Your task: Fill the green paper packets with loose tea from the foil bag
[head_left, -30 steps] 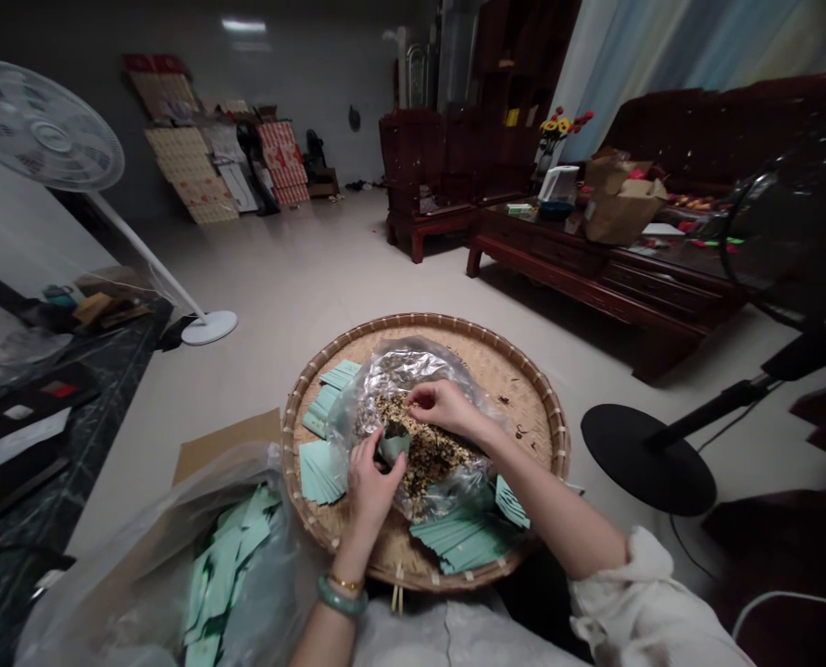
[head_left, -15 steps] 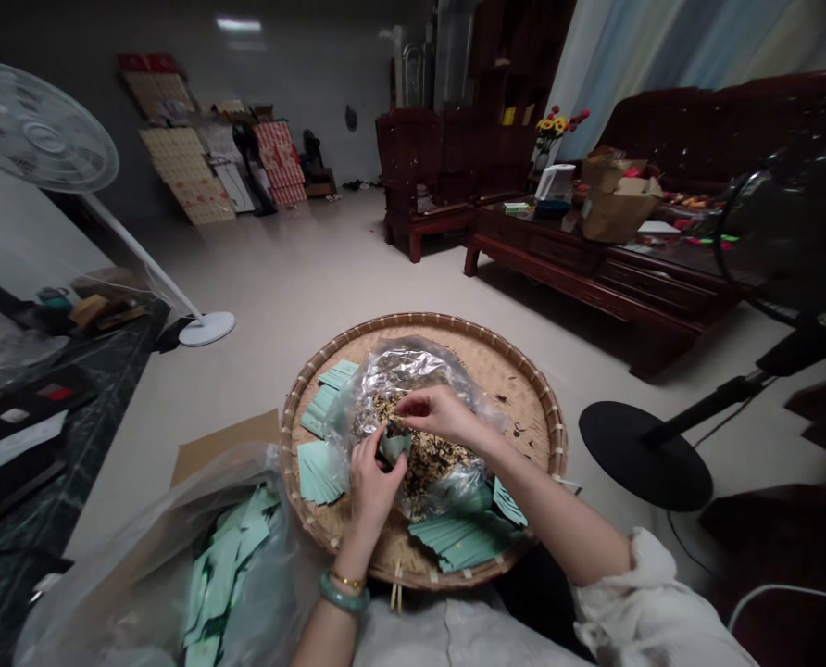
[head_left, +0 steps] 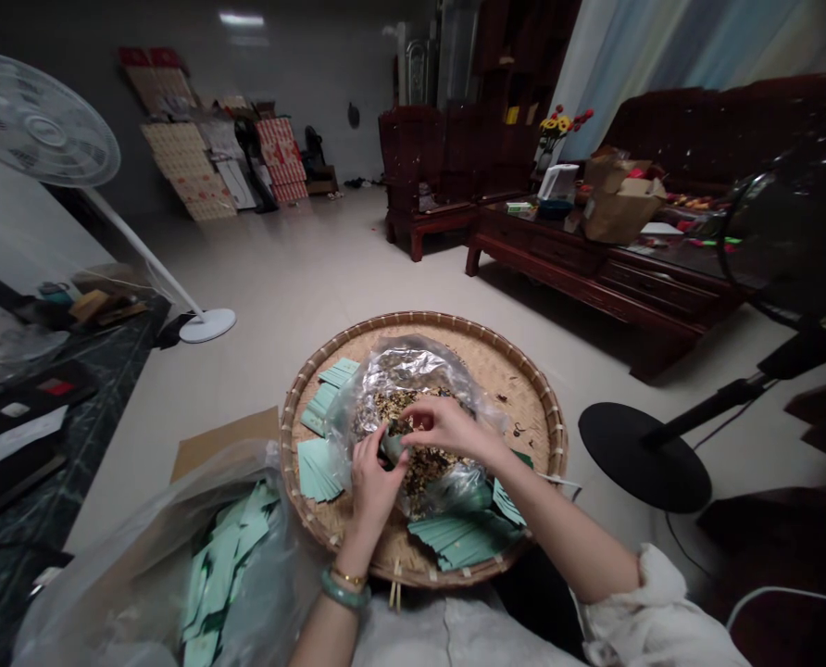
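Observation:
My left hand [head_left: 373,486] is shut on a small pale green paper packet [head_left: 392,448], whose top stands open among the dried herb mixture [head_left: 423,463]. My right hand [head_left: 451,429] is bunched just above the packet, and I cannot tell if it pinches anything. The mixture lies in a crumpled clear plastic bag [head_left: 406,371] on a round woven bamboo tray [head_left: 496,371]. Stacks of pale green paper sheets [head_left: 319,469] [head_left: 461,540] lie around the bag. More green sheets [head_left: 222,565] sit in a plastic sack at lower left.
Brown cardboard [head_left: 225,445] lies under the tray's left edge. A black fan base [head_left: 642,471] stands to the right, and a white fan [head_left: 42,119] stands to the left. A dark counter [head_left: 72,398] runs along the left. Further off stands a wooden table [head_left: 594,245] holding a cardboard box [head_left: 621,195].
My right hand has moved down onto the top of the packet, closer to my left hand. My left hand still holds the packet in about the same place.

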The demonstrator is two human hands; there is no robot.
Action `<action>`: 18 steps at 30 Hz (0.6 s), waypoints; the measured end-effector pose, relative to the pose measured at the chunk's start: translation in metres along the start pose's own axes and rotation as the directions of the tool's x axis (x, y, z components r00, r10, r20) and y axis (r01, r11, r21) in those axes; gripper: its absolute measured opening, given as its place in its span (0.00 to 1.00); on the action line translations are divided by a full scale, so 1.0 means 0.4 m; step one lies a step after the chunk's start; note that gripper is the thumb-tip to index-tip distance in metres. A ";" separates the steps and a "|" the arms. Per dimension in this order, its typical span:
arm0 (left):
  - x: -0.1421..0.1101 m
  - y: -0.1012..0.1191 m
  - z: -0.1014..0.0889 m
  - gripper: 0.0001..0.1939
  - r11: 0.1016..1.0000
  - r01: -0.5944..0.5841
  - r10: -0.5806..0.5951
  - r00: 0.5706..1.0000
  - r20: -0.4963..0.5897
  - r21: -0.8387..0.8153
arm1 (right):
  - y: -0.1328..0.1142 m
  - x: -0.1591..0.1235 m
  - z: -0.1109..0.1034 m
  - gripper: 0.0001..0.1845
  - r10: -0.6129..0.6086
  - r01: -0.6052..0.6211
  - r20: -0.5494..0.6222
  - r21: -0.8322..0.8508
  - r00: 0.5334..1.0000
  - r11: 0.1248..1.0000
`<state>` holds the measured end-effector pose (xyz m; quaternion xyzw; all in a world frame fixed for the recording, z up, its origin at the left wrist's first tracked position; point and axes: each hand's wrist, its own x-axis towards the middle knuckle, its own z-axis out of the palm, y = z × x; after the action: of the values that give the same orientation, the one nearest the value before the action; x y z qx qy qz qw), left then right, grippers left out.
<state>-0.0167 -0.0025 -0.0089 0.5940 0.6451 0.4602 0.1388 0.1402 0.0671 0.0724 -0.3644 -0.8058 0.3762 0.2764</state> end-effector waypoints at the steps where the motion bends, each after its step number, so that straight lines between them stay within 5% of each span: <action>1: 0.000 0.001 0.001 0.24 1.000 -0.007 0.007 1.000 -0.002 0.011 | -0.001 0.000 0.005 0.11 -0.008 0.008 -0.002 -0.012 1.000 1.000; 6: 0.002 0.004 -0.005 0.24 0.998 -0.030 0.031 1.000 -0.001 0.057 | 0.016 0.012 0.001 0.10 0.096 -0.078 -0.121 0.148 0.988 0.986; 9: -0.002 0.006 -0.010 0.24 0.998 -0.051 0.052 0.999 -0.011 0.047 | 0.012 0.008 -0.017 0.12 0.065 -0.051 -0.209 0.071 0.976 0.996; 14: -0.010 0.013 -0.006 0.22 0.998 -0.065 0.065 0.998 -0.004 0.009 | -0.009 -0.018 -0.004 0.14 -0.121 0.120 -0.004 -0.100 0.993 0.988; 18: -0.007 0.013 -0.007 0.24 0.996 0.022 -0.020 1.000 0.023 -0.082 | 0.005 -0.019 0.014 0.09 -0.118 0.135 0.108 -0.158 0.987 0.978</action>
<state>-0.0147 -0.0068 -0.0043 0.5863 0.6301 0.4781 0.1751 0.1413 0.0595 0.0664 -0.3150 -0.8683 0.3074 0.2288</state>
